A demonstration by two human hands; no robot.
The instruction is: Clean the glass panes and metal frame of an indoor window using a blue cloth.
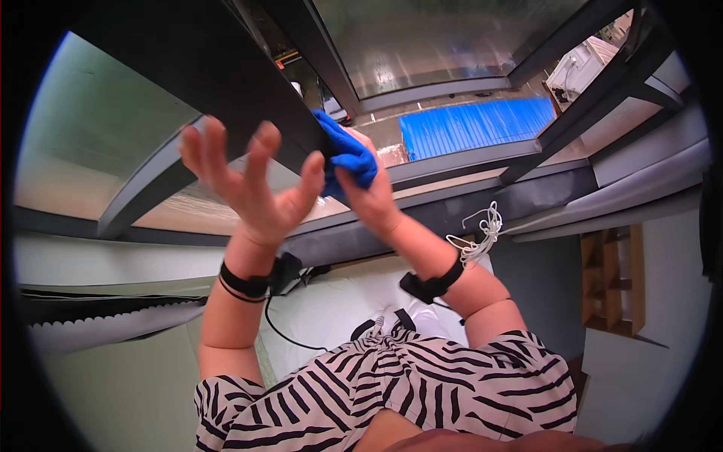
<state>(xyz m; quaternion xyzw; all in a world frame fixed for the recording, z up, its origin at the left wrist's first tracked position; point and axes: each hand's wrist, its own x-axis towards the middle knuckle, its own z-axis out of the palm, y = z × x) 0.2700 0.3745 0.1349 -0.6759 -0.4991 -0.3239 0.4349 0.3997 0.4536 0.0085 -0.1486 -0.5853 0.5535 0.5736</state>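
Observation:
My right hand [370, 195] grips a bunched blue cloth [353, 155] and presses it against the edge of a dark window frame post [248, 73]. Part of the cloth is hidden behind the post and my fingers. To the left, my left hand [257, 186] is raised in front of the same post, its fingers apart and holding nothing; whether it touches the post cannot be told. Both forearms wear black straps with small dark devices. An opened window sash [435, 96] with a glass pane is beyond my right hand.
A bundle of white cord [483, 231] hangs near my right forearm. Below the sill [344, 243] is a white surface [339, 299]. Grey curtains [615, 186] and a wooden shelf unit [613, 279] are at the right. Outside, a blue corrugated roof [480, 127] lies below.

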